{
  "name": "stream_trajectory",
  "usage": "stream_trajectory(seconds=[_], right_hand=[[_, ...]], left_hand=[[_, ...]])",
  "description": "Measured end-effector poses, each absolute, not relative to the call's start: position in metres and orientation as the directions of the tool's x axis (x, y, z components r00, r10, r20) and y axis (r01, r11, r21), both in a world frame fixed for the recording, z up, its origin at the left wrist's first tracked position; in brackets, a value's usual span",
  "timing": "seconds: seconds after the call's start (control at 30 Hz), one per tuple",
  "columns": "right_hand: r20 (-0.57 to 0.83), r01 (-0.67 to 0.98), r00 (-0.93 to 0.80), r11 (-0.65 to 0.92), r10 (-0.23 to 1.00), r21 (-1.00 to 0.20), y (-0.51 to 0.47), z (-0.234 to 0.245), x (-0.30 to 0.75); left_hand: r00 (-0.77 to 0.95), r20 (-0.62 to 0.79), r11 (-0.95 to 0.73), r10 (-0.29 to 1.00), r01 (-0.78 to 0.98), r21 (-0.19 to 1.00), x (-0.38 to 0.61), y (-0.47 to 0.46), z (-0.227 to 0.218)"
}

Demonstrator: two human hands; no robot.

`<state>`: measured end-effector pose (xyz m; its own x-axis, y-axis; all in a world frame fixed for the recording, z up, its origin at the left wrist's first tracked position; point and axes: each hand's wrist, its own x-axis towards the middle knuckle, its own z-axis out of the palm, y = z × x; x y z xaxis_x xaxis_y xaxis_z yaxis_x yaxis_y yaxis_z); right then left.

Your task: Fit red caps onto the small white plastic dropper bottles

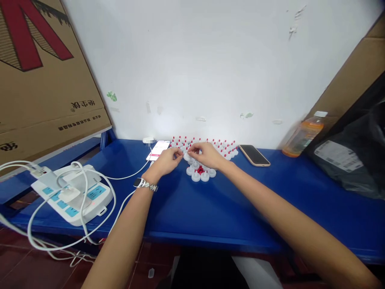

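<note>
Both my arms reach far out over a blue table (210, 208). My left hand (169, 159), with a metal watch on its wrist, and my right hand (206, 154) meet at a cluster of small white caps with red tips (221, 147) near the wall. Each hand's fingers are pinched together around a small white piece (186, 154) between them. A few round white caps (200, 175) lie just in front of my hands, around a small red piece (200, 170).
A white phone (159, 149) with a lit screen lies left of the caps, a charging cable plugged in. A dark phone (254, 155) lies to the right. A white power strip (73, 192) with cables sits at left, an orange drink bottle (303, 134) and dark bag (355, 156) at right. Cardboard boxes (42, 76) lean behind.
</note>
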<state>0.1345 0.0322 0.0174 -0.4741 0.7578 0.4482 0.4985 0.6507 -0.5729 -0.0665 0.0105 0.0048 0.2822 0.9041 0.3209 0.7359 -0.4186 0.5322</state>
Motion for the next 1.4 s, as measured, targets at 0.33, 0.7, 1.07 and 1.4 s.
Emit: stream_trajectory(seconds=[0.33,0.7,1.07,1.4], right_hand=[[0.208,0.693,-0.612,0.644,0.763,-0.325,0.048,0.028,0.104],[0.203,0.751,-0.597,0.629,0.776,-0.2,0.015,0.017,0.131],[0.34,0.69,-0.45,0.563,0.826,-0.455,0.007,0.012,0.155],[0.489,0.573,-0.225,0.521,0.843,-0.633,0.018,0.011,0.181]], left_hand=[[0.318,0.193,-0.371,0.928,0.763,0.529,-0.076,0.018,-0.01],[0.404,0.368,-0.531,0.838,0.759,0.377,-0.065,0.012,-0.002],[0.485,0.315,-0.546,0.816,0.825,0.144,-0.049,0.008,-0.001],[0.509,0.463,-0.679,0.726,0.639,0.361,-0.029,0.008,0.003]])
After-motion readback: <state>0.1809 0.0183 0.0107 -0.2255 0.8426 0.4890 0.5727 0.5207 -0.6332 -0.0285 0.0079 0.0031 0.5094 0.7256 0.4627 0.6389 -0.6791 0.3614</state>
